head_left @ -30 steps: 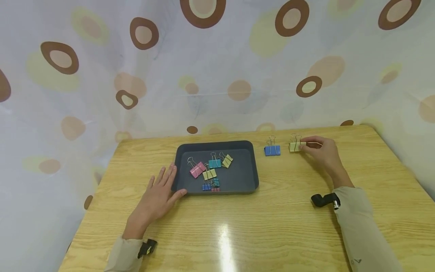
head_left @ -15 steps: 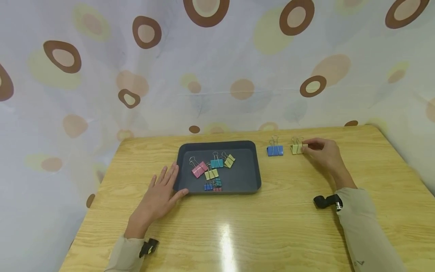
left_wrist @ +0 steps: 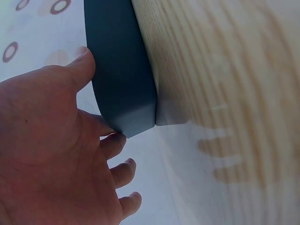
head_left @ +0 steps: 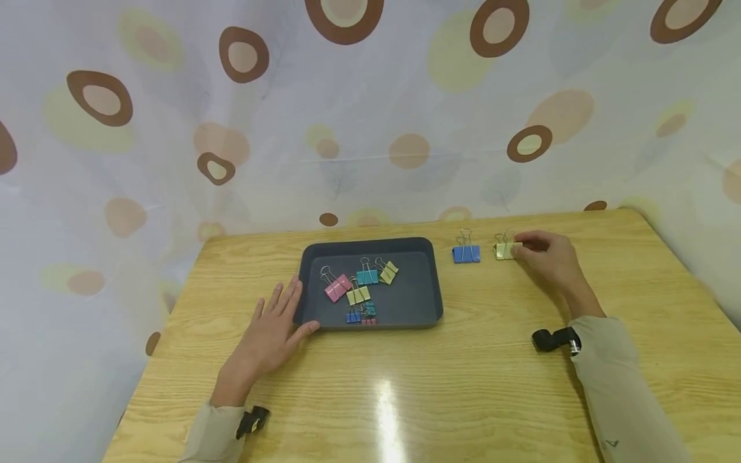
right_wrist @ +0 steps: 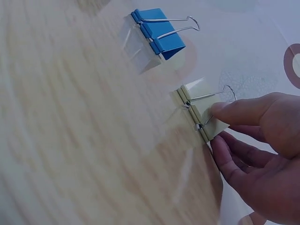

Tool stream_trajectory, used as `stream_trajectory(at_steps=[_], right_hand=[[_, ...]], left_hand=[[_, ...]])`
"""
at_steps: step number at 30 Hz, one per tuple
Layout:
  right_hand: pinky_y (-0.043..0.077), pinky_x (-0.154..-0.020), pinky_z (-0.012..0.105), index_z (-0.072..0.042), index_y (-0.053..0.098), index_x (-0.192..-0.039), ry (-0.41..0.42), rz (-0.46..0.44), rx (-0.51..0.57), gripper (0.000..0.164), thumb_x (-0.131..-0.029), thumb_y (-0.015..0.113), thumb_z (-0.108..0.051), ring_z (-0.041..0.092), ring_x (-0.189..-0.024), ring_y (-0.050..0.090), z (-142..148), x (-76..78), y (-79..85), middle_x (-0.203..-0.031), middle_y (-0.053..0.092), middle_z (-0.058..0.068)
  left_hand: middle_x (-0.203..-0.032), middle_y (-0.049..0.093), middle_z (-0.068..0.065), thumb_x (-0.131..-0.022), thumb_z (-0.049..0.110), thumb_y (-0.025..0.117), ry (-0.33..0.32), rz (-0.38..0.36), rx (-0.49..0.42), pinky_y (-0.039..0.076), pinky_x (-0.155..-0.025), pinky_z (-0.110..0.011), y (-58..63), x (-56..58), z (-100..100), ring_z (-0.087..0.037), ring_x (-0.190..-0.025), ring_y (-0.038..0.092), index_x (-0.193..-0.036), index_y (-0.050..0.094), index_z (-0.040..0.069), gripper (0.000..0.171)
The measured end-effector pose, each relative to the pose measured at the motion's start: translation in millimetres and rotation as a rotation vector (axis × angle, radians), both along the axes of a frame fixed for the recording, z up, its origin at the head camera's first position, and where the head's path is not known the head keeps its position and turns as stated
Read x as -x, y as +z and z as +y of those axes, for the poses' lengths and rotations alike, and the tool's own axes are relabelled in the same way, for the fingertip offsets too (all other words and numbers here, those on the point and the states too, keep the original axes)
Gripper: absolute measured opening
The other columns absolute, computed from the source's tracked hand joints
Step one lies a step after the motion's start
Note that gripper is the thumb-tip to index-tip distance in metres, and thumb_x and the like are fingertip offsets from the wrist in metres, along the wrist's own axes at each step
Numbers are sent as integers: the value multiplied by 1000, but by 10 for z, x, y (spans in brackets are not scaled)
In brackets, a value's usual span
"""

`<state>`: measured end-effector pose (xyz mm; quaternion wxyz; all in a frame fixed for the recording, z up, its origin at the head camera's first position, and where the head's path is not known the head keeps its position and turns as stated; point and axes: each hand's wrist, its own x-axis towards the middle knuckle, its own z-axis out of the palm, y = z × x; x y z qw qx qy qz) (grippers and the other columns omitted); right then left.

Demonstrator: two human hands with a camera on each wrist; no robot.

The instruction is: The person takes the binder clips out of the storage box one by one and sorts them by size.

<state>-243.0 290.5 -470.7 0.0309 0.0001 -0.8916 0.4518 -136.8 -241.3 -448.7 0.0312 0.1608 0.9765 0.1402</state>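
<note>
My right hand [head_left: 548, 258] pinches a yellow binder clip [head_left: 505, 251] between thumb and fingers, at the back right of the table. In the right wrist view the clip [right_wrist: 199, 105] sits close over the wood, its wire handles upward. A larger blue binder clip [head_left: 466, 254] stands just left of it. At the left, my left hand [head_left: 265, 335] lies with fingers spread against the corner of a dark grey tray [head_left: 411, 315]. In the left wrist view its thumb and index finger touch the tray wall [left_wrist: 119, 70].
Inside the tray are a pink binder clip [head_left: 338, 288], a teal one [head_left: 367, 276], two yellow ones [head_left: 358, 295] and several small clips [head_left: 354, 317] near the front wall. A patterned curtain [head_left: 370, 128] hangs behind the wooden table [head_left: 463, 386].
The yellow clip has shifted very slightly in my right hand beside the blue clip. My left hand and the tray stay in place; the head view sways a little.
</note>
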Motion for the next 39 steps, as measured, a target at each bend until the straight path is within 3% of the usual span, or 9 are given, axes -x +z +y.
stream_trajectory(at_steps=[3, 9, 15, 19, 25, 30, 36, 39], right_hand=[[47, -77, 10, 2, 65, -133, -13, 20, 22, 44, -103, 65, -30, -3, -93, 56, 35, -20, 24, -126, 65, 23], [47, -78, 8, 4, 65, -130, -55, 124, 94, 43, -101, 68, -27, -4, -95, 59, 101, 1, 69, -116, 68, 2], [47, -84, 7, 2, 67, -127, -35, 213, 148, 37, -100, 69, -23, 2, -102, 60, -82, 15, 222, -123, 65, 14], [48, -84, 7, 2, 67, -127, -10, 220, 163, 36, -100, 69, -22, 2, -102, 61, -213, -41, 326, -123, 65, 12], [49, -85, 7, 2, 66, -128, 73, 222, 159, 34, -100, 70, -17, 0, -101, 61, -384, -117, 424, -122, 64, 14], [50, -84, 8, 3, 65, -129, 159, 223, 158, 34, -98, 71, -11, 0, -100, 63, -547, -184, 460, -117, 67, 7], [52, -83, 11, 1, 67, -128, 224, 225, 141, 32, -98, 71, -7, 2, -99, 63, -845, -249, 487, -120, 68, 19], [53, -84, 12, 0, 67, -128, 268, 218, 155, 32, -97, 71, -7, 10, -100, 65, -1000, -264, 497, -121, 68, 20]], left_hand=[[-171, 11, -13, -105, 54, 50, -4, 0, -7, 12, -120, -67, -8, 1, 1, -42, -155, 12, -164, 17, 1, 85], [-171, 11, -13, -106, 53, 49, -5, -1, -5, 13, -120, -67, 2, -8, -4, -42, -155, 12, -164, 17, 0, 85], [-171, 12, -13, -106, 53, 50, 10, 1, 0, 14, -120, -68, 9, -50, -42, -42, -155, 12, -164, 17, 1, 85], [-171, 12, -13, -106, 53, 49, 8, 2, 9, 13, -120, -67, 3, -44, -43, -42, -155, 11, -164, 16, 1, 85], [-171, 12, -13, -106, 54, 49, -2, 0, 1, 13, -120, -67, 2, -10, -6, -41, -156, 11, -163, 17, 1, 85], [-171, 10, -13, -106, 54, 49, 1, -30, 4, 11, -121, -66, 1, -9, 17, -41, -156, 10, -164, 16, 1, 85], [-171, 10, -13, -106, 54, 48, -10, -28, 3, 11, -121, -67, 19, 0, 16, -41, -156, 10, -164, 15, 1, 85], [-171, 10, -14, -106, 53, 48, -8, -28, 7, 12, -121, -67, 24, 9, 1, -42, -156, 10, -164, 14, 0, 85]])
